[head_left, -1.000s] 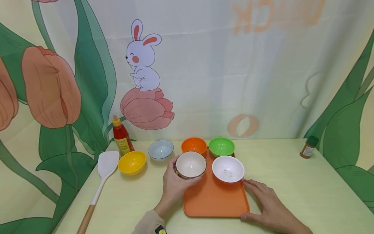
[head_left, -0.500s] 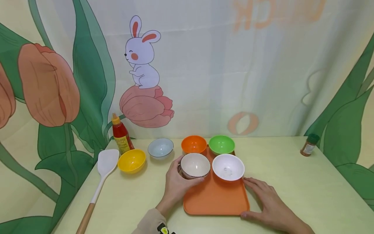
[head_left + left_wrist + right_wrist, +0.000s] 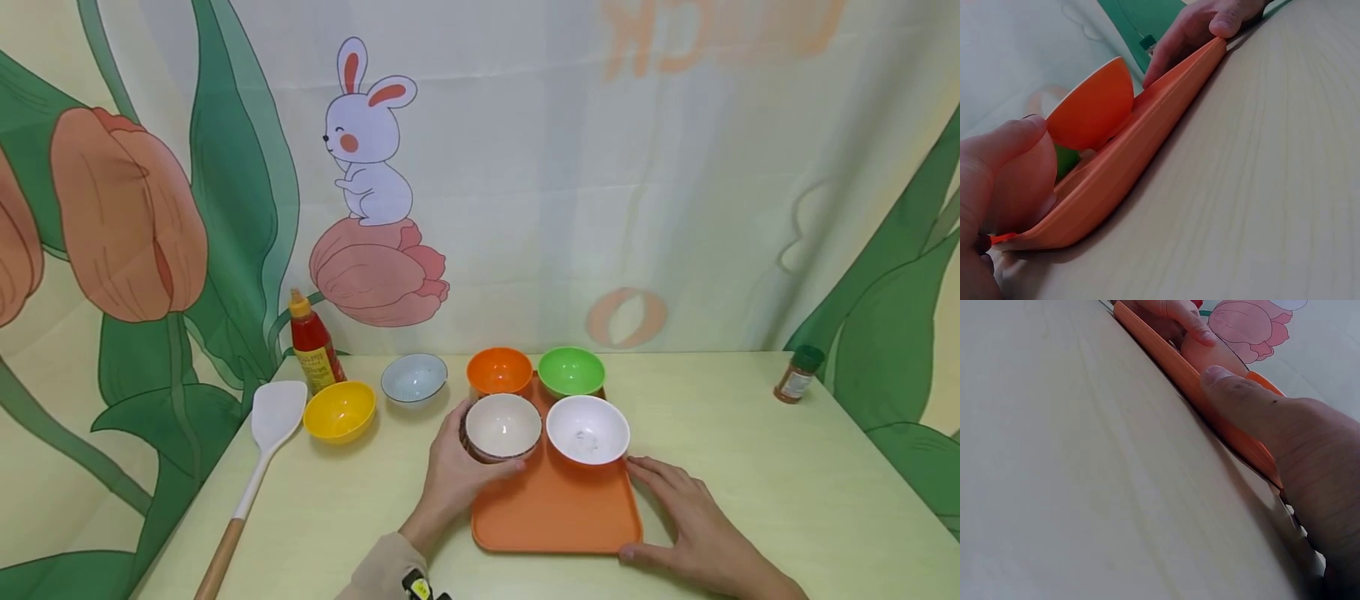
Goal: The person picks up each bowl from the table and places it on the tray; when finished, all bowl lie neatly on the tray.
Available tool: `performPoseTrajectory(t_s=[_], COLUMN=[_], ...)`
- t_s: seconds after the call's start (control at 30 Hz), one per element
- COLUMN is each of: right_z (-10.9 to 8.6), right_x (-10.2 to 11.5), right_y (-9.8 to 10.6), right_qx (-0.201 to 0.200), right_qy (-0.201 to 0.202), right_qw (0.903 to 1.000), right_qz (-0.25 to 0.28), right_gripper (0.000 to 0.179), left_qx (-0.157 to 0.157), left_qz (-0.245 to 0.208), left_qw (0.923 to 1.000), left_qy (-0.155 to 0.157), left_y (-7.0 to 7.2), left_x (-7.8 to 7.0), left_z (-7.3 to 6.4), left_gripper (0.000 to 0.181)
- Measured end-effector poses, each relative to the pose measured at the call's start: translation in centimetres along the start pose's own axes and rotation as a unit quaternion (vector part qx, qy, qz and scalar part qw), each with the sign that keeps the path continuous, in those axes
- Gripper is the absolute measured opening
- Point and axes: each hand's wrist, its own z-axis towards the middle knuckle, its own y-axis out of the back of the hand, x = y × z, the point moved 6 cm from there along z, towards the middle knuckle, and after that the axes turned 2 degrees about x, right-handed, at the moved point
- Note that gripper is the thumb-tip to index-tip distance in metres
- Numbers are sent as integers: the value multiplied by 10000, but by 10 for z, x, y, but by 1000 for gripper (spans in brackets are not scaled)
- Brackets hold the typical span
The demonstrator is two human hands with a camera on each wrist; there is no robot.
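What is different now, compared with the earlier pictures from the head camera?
The left hand, gripping the cream bowl throughout, has moved it slightly to the right, further over the orange tray. The right hand stays at the tray's right edge; the other bowls stay put.

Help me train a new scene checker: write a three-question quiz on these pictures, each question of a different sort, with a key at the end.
1. Multiple choice: which bowl does the left hand grip?
A. the pale blue bowl
B. the cream bowl
C. the green bowl

2. True or false: the right hand holds the spatula.

3. Short answer: which bowl stands nearest the red bottle?

Key:
1. B
2. False: it touches the orange tray.
3. The yellow bowl
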Motion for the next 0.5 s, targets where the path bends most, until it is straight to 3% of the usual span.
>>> performPoseTrajectory(t_s=[0.17, 0.33, 0.5], right_z=[1, 2, 2], right_x=[1, 0, 1], right_y=[1, 0, -1], right_qx=[-52, 130, 181], right_qy=[49, -157, -182], right_qw=[10000, 9998, 9997], right_qz=[-18, -36, -19], right_gripper=[111, 112, 113], left_qx=[-56, -274, -489], left_qz=[223, 326, 295], left_qw=[9997, 9991, 9965], left_qy=[-3, -38, -611], left_y=[2, 13, 41], left_x=[-3, -17, -44], left_z=[1, 1, 8], left_gripper=[140, 139, 135])
